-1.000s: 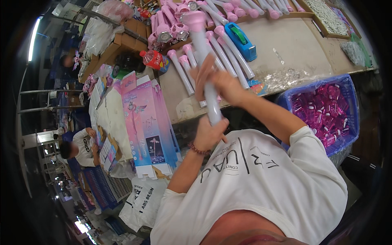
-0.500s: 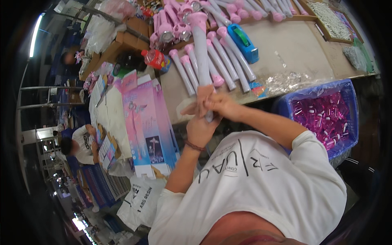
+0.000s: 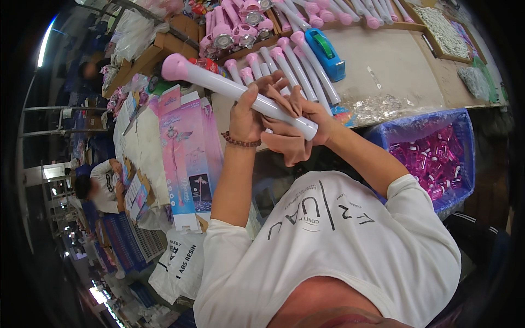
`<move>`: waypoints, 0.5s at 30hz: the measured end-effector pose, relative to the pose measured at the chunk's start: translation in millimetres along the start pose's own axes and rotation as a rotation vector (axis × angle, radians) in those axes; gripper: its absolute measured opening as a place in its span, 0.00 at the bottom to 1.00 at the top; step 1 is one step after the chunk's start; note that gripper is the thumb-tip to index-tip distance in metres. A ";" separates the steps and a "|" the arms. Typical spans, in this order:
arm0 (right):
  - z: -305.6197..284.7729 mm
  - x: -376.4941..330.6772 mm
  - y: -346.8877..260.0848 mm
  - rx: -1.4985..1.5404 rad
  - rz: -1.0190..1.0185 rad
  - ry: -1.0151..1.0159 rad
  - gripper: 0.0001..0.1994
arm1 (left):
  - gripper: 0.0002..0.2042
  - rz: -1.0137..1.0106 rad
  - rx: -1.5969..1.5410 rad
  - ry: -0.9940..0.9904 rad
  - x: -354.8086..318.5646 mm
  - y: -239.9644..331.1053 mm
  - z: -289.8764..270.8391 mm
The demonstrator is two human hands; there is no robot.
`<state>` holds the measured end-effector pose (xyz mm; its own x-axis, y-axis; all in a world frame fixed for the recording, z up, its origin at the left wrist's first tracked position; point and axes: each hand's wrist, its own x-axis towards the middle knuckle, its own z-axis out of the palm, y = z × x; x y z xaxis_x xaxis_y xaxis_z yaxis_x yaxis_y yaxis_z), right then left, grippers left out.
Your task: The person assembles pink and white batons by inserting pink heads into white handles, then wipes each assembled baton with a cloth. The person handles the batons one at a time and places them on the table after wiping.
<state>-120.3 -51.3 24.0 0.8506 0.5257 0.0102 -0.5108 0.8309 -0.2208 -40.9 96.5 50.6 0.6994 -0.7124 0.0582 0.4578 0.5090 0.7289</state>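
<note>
White plastic formed the long tube of the toy wand handle (image 3: 240, 93), capped by a rounded pink end at its ten o'clock tip; it was held clear of the beige worktable (image 3: 399, 65), slanting from ten o'clock down to four o'clock. The left hand (image 3: 247, 115) was wrapped around the mid-shaft, fingers closed on it, apparently to steady the tube. The right hand (image 3: 298, 123) was clasped about the lower end, seemingly so that end could be worked while the other hand braced. Both hands met just beside each other on the tube. At twelve o'clock from the hands lay a row of matching white-and-pink handles (image 3: 295, 65), with a blue tape dispenser (image 3: 326, 53) beside them. At three o'clock stood a blue plastic crate of magenta parts (image 3: 437, 158), within easy reach; at nine o'clock leaned a pink printed carton (image 3: 188, 147).
</note>
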 end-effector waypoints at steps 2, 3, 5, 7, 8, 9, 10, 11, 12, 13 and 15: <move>-2.3 -6.8 -3.5 -0.118 -0.093 0.030 0.17 | 0.19 0.071 0.090 0.090 1.3 10.1 10.5; -4.7 -10.6 -4.8 -0.173 -0.160 0.030 0.17 | 0.19 0.086 0.155 0.210 0.1 12.8 16.1; -11.0 -14.4 -3.1 -0.348 -0.299 0.226 0.17 | 0.16 0.194 0.322 0.212 -8.2 12.0 26.5; -19.6 -13.3 0.3 -0.520 -0.375 0.281 0.16 | 0.15 0.355 0.677 0.215 -20.5 0.4 35.8; -24.9 -13.3 2.4 -0.490 -0.325 0.334 0.17 | 0.14 0.368 0.781 0.136 -25.8 -8.5 39.8; -30.6 -12.3 4.3 -0.641 -0.325 0.451 0.17 | 0.13 0.404 0.870 0.087 -28.4 -15.5 41.6; -36.4 -7.9 8.6 -0.777 -0.374 0.500 0.17 | 0.12 0.446 0.961 0.061 -30.2 -21.5 42.8; -42.1 -8.0 11.8 -0.902 -0.463 0.489 0.17 | 0.12 0.454 1.066 0.056 -31.5 -27.6 43.9; -47.0 -1.5 17.8 -0.944 -0.457 0.506 0.16 | 0.12 0.432 1.118 0.065 -31.3 -33.9 44.9; -51.7 -3.9 21.7 -1.385 -0.405 0.508 0.15 | 0.13 0.332 0.931 0.034 -32.3 -40.5 46.1; -57.6 -5.6 33.4 -1.295 -0.657 0.361 0.15 | 0.15 0.435 0.987 0.069 -31.9 -47.3 43.8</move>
<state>-134.9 -37.0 -39.7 0.9616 -0.1007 0.2553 0.2619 0.0595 -0.9633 -109.0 74.0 44.1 0.7389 -0.5196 0.4290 -0.4604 0.0755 0.8845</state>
